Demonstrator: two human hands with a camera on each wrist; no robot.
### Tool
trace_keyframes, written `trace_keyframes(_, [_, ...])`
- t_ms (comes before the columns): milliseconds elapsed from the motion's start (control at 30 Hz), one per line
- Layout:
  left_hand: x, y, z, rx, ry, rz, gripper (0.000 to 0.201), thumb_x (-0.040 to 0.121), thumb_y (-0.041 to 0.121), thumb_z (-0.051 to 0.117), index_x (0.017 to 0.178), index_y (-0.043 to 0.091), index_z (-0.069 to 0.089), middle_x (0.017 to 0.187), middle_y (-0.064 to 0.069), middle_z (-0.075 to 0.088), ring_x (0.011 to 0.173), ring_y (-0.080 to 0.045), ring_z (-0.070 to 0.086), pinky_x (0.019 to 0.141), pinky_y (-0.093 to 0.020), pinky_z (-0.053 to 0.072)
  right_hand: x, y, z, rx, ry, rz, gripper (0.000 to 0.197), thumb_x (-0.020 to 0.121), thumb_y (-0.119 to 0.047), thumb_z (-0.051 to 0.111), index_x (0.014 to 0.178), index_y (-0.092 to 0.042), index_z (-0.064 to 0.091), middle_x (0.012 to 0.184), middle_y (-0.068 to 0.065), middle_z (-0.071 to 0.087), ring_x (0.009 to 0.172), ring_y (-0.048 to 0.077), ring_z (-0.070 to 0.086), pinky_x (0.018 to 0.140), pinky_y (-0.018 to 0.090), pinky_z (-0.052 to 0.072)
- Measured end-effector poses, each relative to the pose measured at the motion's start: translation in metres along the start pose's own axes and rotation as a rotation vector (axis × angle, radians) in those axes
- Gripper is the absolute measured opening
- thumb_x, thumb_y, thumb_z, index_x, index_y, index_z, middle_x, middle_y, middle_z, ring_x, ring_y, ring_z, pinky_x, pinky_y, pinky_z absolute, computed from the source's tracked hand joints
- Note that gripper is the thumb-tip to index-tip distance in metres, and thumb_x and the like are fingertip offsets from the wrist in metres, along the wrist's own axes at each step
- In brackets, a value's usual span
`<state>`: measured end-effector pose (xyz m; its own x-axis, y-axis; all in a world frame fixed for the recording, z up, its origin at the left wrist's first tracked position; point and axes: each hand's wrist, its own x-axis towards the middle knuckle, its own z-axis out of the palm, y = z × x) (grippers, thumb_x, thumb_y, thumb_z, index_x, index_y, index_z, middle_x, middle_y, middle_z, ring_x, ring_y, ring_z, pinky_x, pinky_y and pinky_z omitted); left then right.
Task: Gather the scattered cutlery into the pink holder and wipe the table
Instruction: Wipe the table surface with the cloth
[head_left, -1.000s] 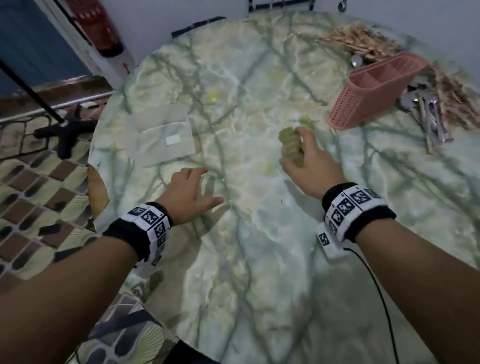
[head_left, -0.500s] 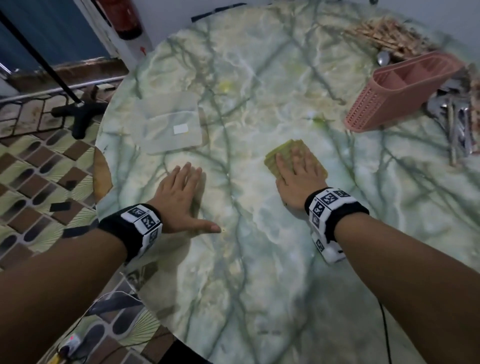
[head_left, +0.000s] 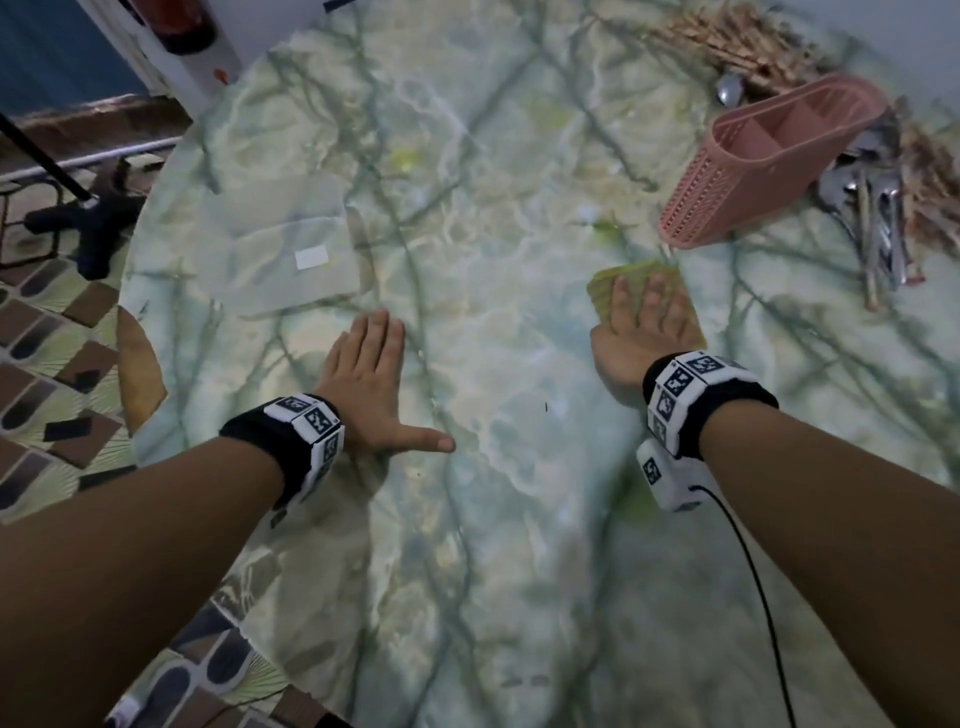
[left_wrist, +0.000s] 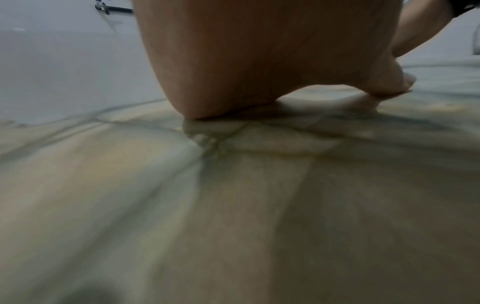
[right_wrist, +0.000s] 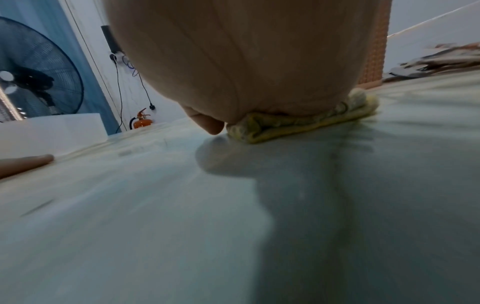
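Dim, bluish light; wrist views blurred (perhaps motion); edges warped.

This looks like a room in a home or small eatery, a dining corner by the evidence. A round table (head_left: 519, 519) with a green-veined marble-patterned top fills the view. On its far right side lies a pink holder (head_left: 769, 166) tipped on its side, with metal cutlery (head_left: 878, 223) just beyond it and a heap of wooden sticks (head_left: 737, 41) behind that. Left of the table the floor (head_left: 47, 332) is laid with patterned brown and cream tiles. Beyond the table's far left edge stand a large pedestal fan (right_wrist: 33, 78), an orange fire extinguisher (right_wrist: 141, 121) and a white wall with cables (right_wrist: 122, 82) hanging down it.
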<state>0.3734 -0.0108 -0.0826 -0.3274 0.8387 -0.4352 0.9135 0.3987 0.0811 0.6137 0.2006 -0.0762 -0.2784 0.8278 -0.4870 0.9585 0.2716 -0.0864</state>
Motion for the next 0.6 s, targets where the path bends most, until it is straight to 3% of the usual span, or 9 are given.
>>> trace_keyframes(100, [0.002,-0.002,0.002,-0.021,-0.004,0.010,0.161,0.042,0.112,0.034,0.155,0.015,-0.027,0.163,-0.005,-0.033,0.151,-0.025,-0.030,0.124,-0.045,-0.012,0.008,-0.019,-0.006,0.019,-0.008,0.002,0.071,0.100,-0.052,0.020,0.159,-0.034,-0.016,0.165,0.008,-0.028,0.151,0.037,-0.025,0.122,0.052,-0.014])
trace_keyframes(200, [-0.002,-0.008,0.000,-0.040,-0.007,0.040,0.163,0.040,0.112,0.035,0.157,0.015,-0.025,0.165,-0.005,-0.028,0.152,-0.026,-0.026,0.125,-0.047,-0.008,0.012,-0.048,-0.004,-0.002,0.001,-0.089,0.073,0.099,-0.054,0.020,0.159,-0.035,-0.015,0.165,0.008,-0.029,0.151,0.038,-0.026,0.122,0.054,-0.014])
trace_keyframes(300, [-0.025,-0.025,0.006,-0.068,0.008,0.027,0.161,0.040,0.111,0.039,0.158,0.018,-0.020,0.166,-0.006,-0.023,0.154,-0.029,-0.019,0.125,-0.050,-0.006,-0.004,-0.090,0.009,-0.088,-0.029,-0.289,0.072,0.099,-0.055,0.022,0.159,-0.038,-0.015,0.165,0.006,-0.029,0.151,0.036,-0.027,0.121,0.053,-0.017])
trace_keyframes(400, [-0.058,-0.048,0.018,-0.066,0.035,-0.112,0.164,0.036,0.112,0.035,0.159,0.018,-0.018,0.167,-0.007,-0.023,0.154,-0.028,-0.019,0.125,-0.047,-0.007,-0.057,-0.120,0.037,-0.170,-0.130,-0.570,0.074,0.098,-0.058,0.026,0.157,-0.044,-0.015,0.163,0.002,-0.033,0.149,0.033,-0.032,0.119,0.052,-0.022])
trace_keyframes(467, [-0.071,-0.061,0.022,-0.085,0.030,-0.193,0.164,0.035,0.113,0.034,0.157,0.020,-0.024,0.165,-0.006,-0.029,0.153,-0.026,-0.023,0.125,-0.049,-0.006,-0.095,-0.111,0.056,-0.193,-0.201,-0.688,0.075,0.096,-0.055,0.028,0.156,-0.045,-0.015,0.161,-0.001,-0.036,0.148,0.029,-0.036,0.118,0.051,-0.023])
trace_keyframes(533, [-0.077,-0.069,0.023,-0.094,0.016,-0.224,0.164,0.035,0.113,0.036,0.154,0.021,-0.029,0.163,-0.005,-0.033,0.152,-0.027,-0.027,0.125,-0.050,-0.005,-0.111,-0.081,0.065,-0.203,-0.193,-0.669,0.074,0.099,-0.050,0.031,0.157,-0.045,-0.015,0.163,-0.003,-0.034,0.149,0.027,-0.033,0.120,0.050,-0.020])
trace_keyframes(600, [-0.078,-0.072,0.022,-0.096,-0.006,-0.221,0.165,0.034,0.112,0.038,0.153,0.021,-0.031,0.163,-0.005,-0.034,0.151,-0.028,-0.028,0.125,-0.050,-0.005,-0.099,-0.044,0.061,-0.194,-0.131,-0.515,0.073,0.100,-0.049,0.031,0.157,-0.045,-0.015,0.165,-0.002,-0.030,0.152,0.029,-0.027,0.121,0.050,-0.016])
